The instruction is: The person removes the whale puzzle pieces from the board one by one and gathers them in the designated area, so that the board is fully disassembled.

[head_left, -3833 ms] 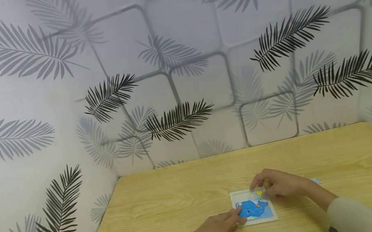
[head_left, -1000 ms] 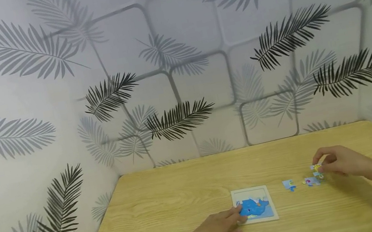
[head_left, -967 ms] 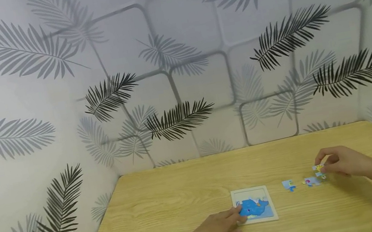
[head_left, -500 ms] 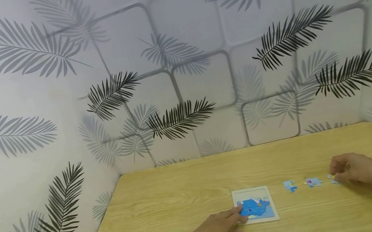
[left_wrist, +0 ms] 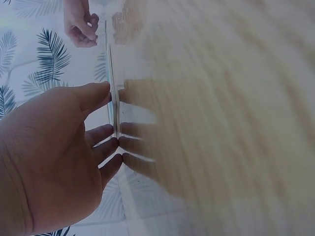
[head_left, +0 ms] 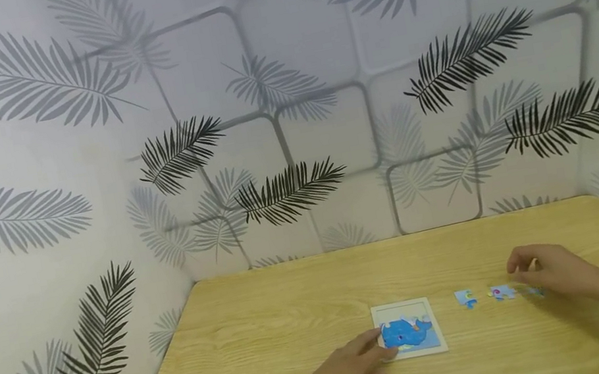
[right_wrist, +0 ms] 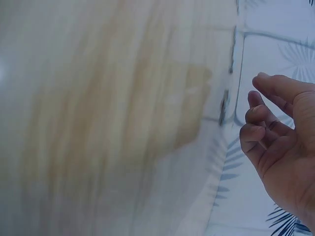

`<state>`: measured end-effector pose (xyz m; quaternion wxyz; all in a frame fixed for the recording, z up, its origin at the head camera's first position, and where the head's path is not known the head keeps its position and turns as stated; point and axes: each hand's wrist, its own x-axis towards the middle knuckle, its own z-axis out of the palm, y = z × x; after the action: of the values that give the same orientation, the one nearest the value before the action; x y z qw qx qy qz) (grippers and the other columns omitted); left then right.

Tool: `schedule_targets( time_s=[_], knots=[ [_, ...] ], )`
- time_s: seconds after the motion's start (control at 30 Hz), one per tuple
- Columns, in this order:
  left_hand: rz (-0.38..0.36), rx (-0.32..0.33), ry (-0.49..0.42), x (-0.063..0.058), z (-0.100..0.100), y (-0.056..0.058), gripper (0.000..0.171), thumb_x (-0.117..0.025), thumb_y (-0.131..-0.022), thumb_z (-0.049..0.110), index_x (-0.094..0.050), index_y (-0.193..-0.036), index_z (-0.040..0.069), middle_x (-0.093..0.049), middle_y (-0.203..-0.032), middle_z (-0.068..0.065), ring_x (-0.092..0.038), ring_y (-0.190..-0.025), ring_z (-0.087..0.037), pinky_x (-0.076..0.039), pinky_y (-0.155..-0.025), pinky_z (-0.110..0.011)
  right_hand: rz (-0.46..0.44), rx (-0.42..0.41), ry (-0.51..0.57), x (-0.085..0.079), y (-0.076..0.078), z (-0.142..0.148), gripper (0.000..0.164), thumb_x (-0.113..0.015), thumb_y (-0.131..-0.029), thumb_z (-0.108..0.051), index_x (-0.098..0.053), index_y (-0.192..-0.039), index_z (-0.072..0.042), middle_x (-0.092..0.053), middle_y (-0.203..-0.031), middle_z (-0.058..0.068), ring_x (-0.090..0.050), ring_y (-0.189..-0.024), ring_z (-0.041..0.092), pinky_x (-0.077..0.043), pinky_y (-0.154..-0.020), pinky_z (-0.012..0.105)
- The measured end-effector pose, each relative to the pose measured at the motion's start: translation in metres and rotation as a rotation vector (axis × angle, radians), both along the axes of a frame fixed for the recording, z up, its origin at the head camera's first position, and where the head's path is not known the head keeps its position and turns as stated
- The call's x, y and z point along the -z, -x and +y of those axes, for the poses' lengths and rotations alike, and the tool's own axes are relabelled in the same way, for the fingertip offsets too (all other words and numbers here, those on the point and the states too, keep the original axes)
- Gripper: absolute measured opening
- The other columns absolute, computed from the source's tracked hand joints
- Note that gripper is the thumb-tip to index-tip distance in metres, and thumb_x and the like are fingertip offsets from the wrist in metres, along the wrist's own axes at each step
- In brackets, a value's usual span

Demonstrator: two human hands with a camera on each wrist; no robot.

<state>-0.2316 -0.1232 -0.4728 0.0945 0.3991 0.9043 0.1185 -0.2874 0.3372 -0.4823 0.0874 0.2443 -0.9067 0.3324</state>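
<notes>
Since the earlier frame, the right hand [head_left: 555, 270] is shifting left, its loosely bent fingers holding nothing. Near, the left hand [head_left: 349, 373] is resting relaxed fingers on the left edge of the puzzle board [head_left: 419, 353]. Farther right, three loose pieces [head_left: 464, 298] are lying on the counter [head_left: 276, 325], the rightmost partly hidden.

No lettering, numbers, brand names or signs can be read — not on the framed whale puzzle [head_left: 408, 332], the loose puzzle pieces [head_left: 501, 292] beside it, the leaf-patterned wall [head_left: 308, 31] or the wood-grain surface [head_left: 297, 308].
</notes>
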Motion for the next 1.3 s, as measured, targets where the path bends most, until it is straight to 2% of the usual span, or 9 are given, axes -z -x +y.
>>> schedule_targets(
  time_s=[0.17, 0.4, 0.5, 0.63, 0.8, 1.0, 1.2, 1.3],
  knots=[
    [0.023, 0.035, 0.004, 0.002, -0.003, 0.001, 0.048, -0.04, -0.113, 0.039, -0.04, -0.16, 0.032, -0.026, -0.171, -0.008, -0.033, -0.154, -0.026, -0.039, -0.119, -0.044, -0.038, -0.071, 0.038, -0.009, 0.003, -0.026, 0.004, -0.067, -0.1, -0.007, -0.069, -0.103, -0.009, -0.066, -0.09, -0.001, -0.049, -0.061, 0.0, -0.046, -0.053, 0.025],
    [-0.009, 0.014, -0.001, 0.003, -0.006, 0.001, 0.049, -0.04, -0.113, 0.043, -0.04, -0.16, 0.033, -0.025, -0.171, -0.008, -0.029, -0.156, -0.027, -0.036, -0.121, -0.047, -0.056, -0.169, 0.075, -0.019, 0.007, -0.061, 0.005, -0.067, -0.102, -0.009, -0.069, -0.106, -0.009, -0.068, -0.091, 0.003, -0.046, -0.06, 0.0, -0.045, -0.053, 0.024],
    [-0.002, 0.012, 0.012, 0.001, -0.006, 0.001, 0.048, -0.041, -0.112, 0.042, -0.041, -0.16, 0.034, -0.026, -0.171, -0.007, -0.03, -0.156, -0.026, -0.037, -0.12, -0.048, -0.159, -0.225, 0.141, -0.02, 0.009, -0.077, 0.009, -0.065, -0.103, -0.01, -0.068, -0.111, -0.005, -0.067, -0.095, 0.009, -0.046, -0.058, 0.002, -0.044, -0.049, 0.025],
    [-0.031, 0.004, 0.017, 0.0, -0.006, 0.002, 0.048, -0.043, -0.112, 0.04, -0.042, -0.159, 0.036, -0.026, -0.171, -0.006, -0.03, -0.156, -0.025, -0.036, -0.121, -0.046, -0.333, -0.299, 0.243, -0.018, 0.012, -0.1, 0.019, -0.063, -0.104, -0.009, -0.064, -0.12, 0.001, -0.063, -0.103, 0.015, -0.046, -0.056, 0.007, -0.042, -0.045, 0.023],
    [-0.046, 0.009, 0.008, 0.0, -0.005, 0.003, 0.047, -0.045, -0.112, 0.037, -0.044, -0.159, 0.036, -0.028, -0.171, -0.005, -0.032, -0.155, -0.025, -0.037, -0.121, -0.044, -0.4, -0.369, 0.281, -0.012, 0.016, -0.131, 0.025, -0.065, -0.103, -0.008, -0.062, -0.125, 0.003, -0.062, -0.111, 0.022, -0.049, -0.059, 0.008, -0.045, -0.049, 0.023],
    [0.014, 0.036, 0.06, 0.0, -0.004, 0.003, 0.047, -0.044, -0.112, 0.038, -0.041, -0.16, 0.038, -0.028, -0.171, -0.003, -0.03, -0.156, -0.021, -0.039, -0.119, -0.047, -0.41, -0.378, 0.262, -0.008, 0.016, -0.163, 0.029, -0.07, -0.098, -0.008, -0.064, -0.125, 0.0, -0.061, -0.122, 0.024, -0.059, -0.067, 0.013, -0.053, -0.057, 0.024],
    [0.03, 0.052, 0.076, -0.001, -0.003, 0.003, 0.048, -0.044, -0.112, 0.036, -0.041, -0.16, 0.036, -0.028, -0.171, -0.004, -0.03, -0.156, -0.022, -0.041, -0.117, -0.049, -0.422, -0.366, 0.209, -0.006, 0.015, -0.187, 0.031, -0.073, -0.094, -0.002, -0.065, -0.123, -0.004, -0.063, -0.124, 0.02, -0.06, -0.065, 0.012, -0.051, -0.055, 0.02],
    [0.013, 0.048, 0.071, -0.002, -0.003, 0.003, 0.048, -0.045, -0.112, 0.036, -0.041, -0.16, 0.036, -0.028, -0.171, -0.004, -0.03, -0.156, -0.023, -0.041, -0.117, -0.052, -0.422, -0.365, 0.189, -0.007, 0.014, -0.196, 0.031, -0.073, -0.091, 0.002, -0.066, -0.121, -0.003, -0.063, -0.123, 0.019, -0.06, -0.062, 0.012, -0.05, -0.052, 0.02]
  ],
)
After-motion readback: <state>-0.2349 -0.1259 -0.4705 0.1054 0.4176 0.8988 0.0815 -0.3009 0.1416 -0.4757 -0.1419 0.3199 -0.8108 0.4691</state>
